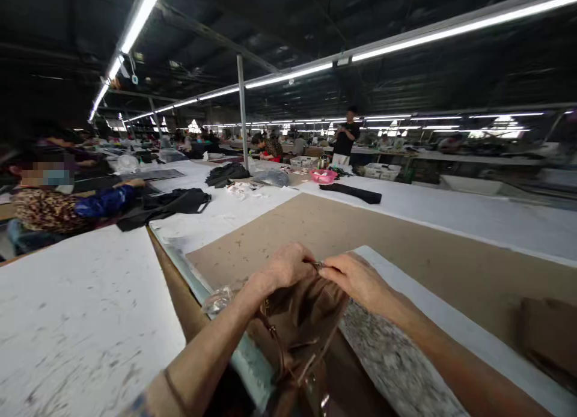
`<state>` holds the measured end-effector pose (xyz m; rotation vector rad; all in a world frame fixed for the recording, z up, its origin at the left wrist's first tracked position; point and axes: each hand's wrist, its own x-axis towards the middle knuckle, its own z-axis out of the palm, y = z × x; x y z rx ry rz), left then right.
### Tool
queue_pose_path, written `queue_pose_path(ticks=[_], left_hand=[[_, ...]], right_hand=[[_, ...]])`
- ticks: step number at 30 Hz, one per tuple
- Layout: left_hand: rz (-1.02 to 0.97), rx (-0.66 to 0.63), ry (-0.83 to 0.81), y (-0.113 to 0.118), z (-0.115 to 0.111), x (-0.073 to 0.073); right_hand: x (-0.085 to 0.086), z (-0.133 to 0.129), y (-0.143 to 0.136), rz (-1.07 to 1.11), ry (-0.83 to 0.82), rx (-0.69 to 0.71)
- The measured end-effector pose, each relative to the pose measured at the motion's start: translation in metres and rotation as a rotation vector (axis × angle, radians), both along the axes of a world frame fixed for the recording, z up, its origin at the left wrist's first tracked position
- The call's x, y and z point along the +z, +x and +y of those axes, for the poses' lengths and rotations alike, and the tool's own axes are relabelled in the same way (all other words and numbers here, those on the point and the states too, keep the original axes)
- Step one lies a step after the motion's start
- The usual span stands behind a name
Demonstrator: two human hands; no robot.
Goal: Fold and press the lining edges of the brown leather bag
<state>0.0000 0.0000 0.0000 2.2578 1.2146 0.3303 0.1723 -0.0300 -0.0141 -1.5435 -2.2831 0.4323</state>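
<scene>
Step in hand, as judged: two-handed manipulation of the upper edge of the brown garment [311, 303]. The garment hangs between the forearms at the near edge of the paper-covered surface [270, 231]. The left hand [290, 265] grips the edge with fingers closed; the right hand [354, 273] pinches it just beside, thumb against fingers. A small metallic part [318, 265] shows between the grips; its type cannot be determined. The next move likely calls for keeping both grips firm and the fabric clear of the plastic bag [219, 300].
</scene>
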Motion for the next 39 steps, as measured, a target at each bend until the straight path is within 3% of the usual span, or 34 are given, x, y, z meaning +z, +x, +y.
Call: queue_pose_path(ticks=[5, 10, 17, 24, 29, 34, 39], left_hand=[[-0.010, 0.040, 0.026, -0.001, -0.001, -0.006], [-0.147, 0.057, -0.141, -0.004, 0.008, -0.016], [-0.215, 0.030, -0.291, -0.025, -0.001, -0.008], [-0.247, 0.128, -0.197, -0.064, -0.032, -0.014], [-0.179, 0.169, -0.032, -0.064, -0.037, -0.019], [-0.034, 0.127, 0.223, -0.064, -0.038, -0.020], [0.080, 0.151, 0.322, -0.068, -0.036, -0.028]], right_hand=[[-0.001, 0.000, 0.001, 0.054, -0.037, 0.008], [-0.006, 0.010, 0.003, 0.110, -0.107, 0.050], [-0.008, 0.011, -0.003, 0.102, -0.069, 0.011], [-0.012, 0.015, -0.004, 0.110, -0.039, 0.016], [-0.013, 0.022, -0.001, 0.096, -0.065, 0.058], [-0.013, 0.021, -0.001, 0.052, -0.063, 0.039], [-0.006, 0.018, -0.006, -0.010, 0.016, 0.020]])
